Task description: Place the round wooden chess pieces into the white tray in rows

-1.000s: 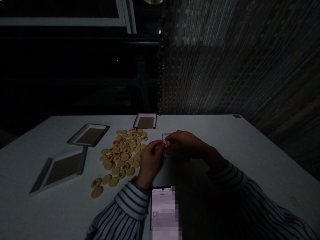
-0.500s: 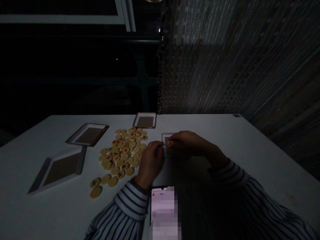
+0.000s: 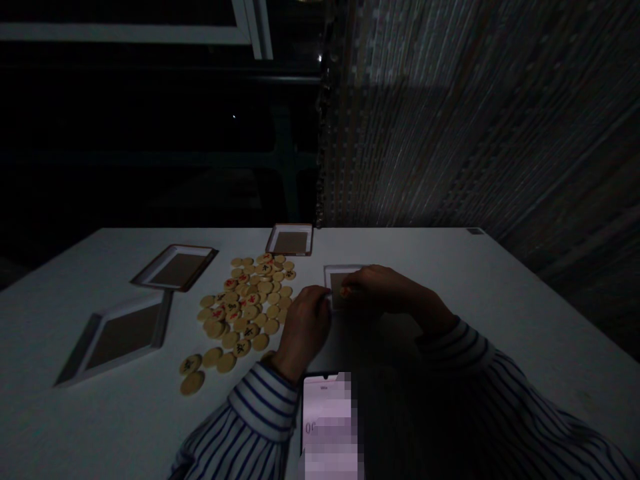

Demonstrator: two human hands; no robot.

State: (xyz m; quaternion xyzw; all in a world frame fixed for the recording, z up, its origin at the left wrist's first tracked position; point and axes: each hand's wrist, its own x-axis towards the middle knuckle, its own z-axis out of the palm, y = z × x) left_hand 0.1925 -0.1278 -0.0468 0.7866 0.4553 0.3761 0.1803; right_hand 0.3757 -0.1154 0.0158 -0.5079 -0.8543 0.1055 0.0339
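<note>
My right hand (image 3: 387, 290) reaches into a shallow white-rimmed box (image 3: 345, 269) with a brown bottom. Its fingers are closed on a round wooden Chinese chess piece (image 3: 345, 292) with a red character, low inside the box. At the box's left side is my left hand (image 3: 305, 327), its thumb and fingers pinched together at the rim. Left of it lies a heap of wooden Chinese chess pieces (image 3: 250, 311), some with red or black characters showing and others blank side up. My right hand hides the right part of the box.
Other shallow boxes rest on the white table (image 3: 480, 320): a brown-edged one (image 3: 214, 257), a far one (image 3: 311, 241) and a white-walled one (image 3: 75, 357). A lit phone (image 3: 320, 400) lies between my forearms. Behind the table hangs a strand curtain (image 3: 400, 133).
My right hand has lowered the red-marked piece into the box and turned it so less of its face shows. My left hand has barely shifted.
</note>
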